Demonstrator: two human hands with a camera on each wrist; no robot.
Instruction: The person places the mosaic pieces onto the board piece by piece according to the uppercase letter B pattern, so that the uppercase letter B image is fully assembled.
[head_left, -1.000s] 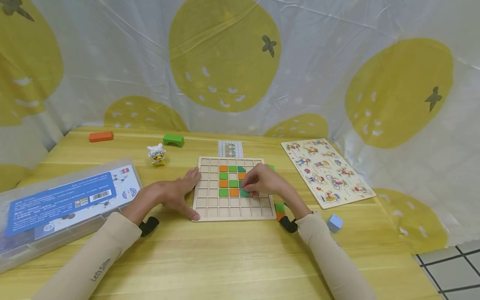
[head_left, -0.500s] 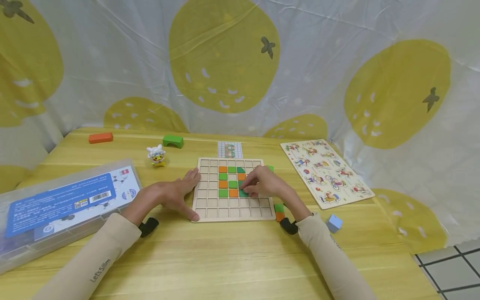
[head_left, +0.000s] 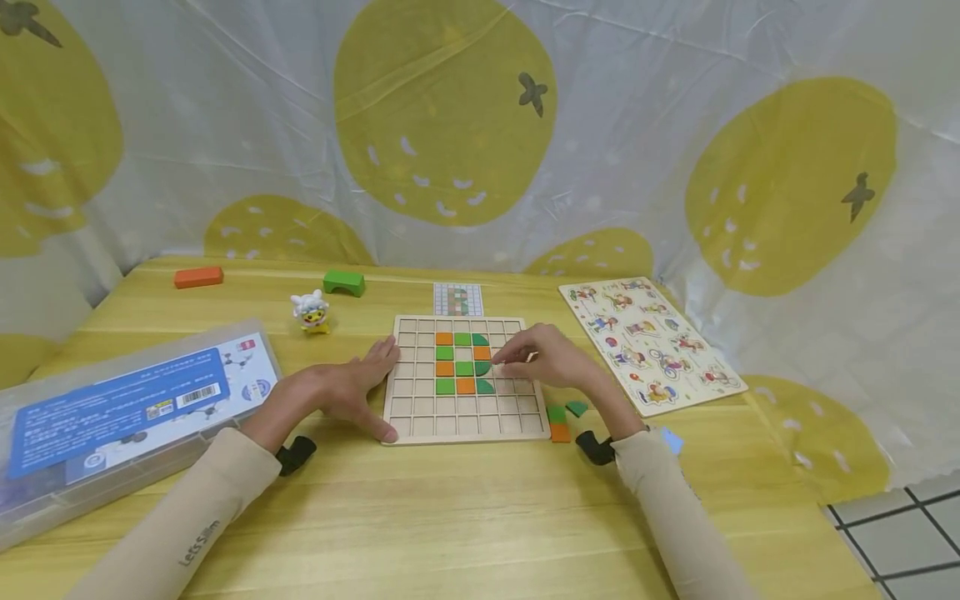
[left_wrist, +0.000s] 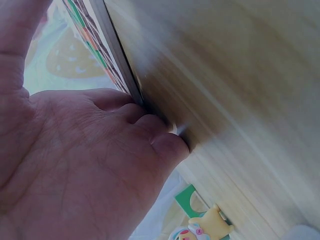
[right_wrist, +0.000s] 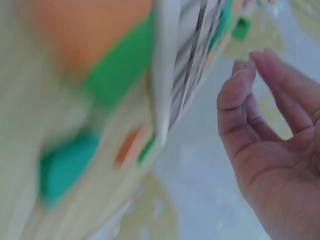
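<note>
A wooden grid board [head_left: 435,427] lies on the table in the head view. Set in its middle are orange square tiles [head_left: 444,339], light green square tiles [head_left: 462,339] and dark green quarter-round tiles [head_left: 484,387]. My left hand [head_left: 352,387] rests spread along the board's left edge, thumb at the near corner. In the left wrist view its fingertips [left_wrist: 170,145] touch that edge. Above the board's right side hovers my right hand [head_left: 551,358], fingers loosely bent. The right wrist view shows thumb and fingertips [right_wrist: 245,75] close together with nothing visible between them.
Right of the board lie a light green tile [head_left: 556,414], an orange tile [head_left: 560,432] and a dark green tile [head_left: 577,408]. A pattern card [head_left: 458,298], picture puzzle [head_left: 652,342], blue block [head_left: 671,441], figurine [head_left: 310,312], arch block [head_left: 344,282] and plastic case [head_left: 142,408] surround it.
My right hand has drawn back to the right from the dark green tiles, uncovering them and the loose dark green tile on the table. The left hand stays at the board's edge.
</note>
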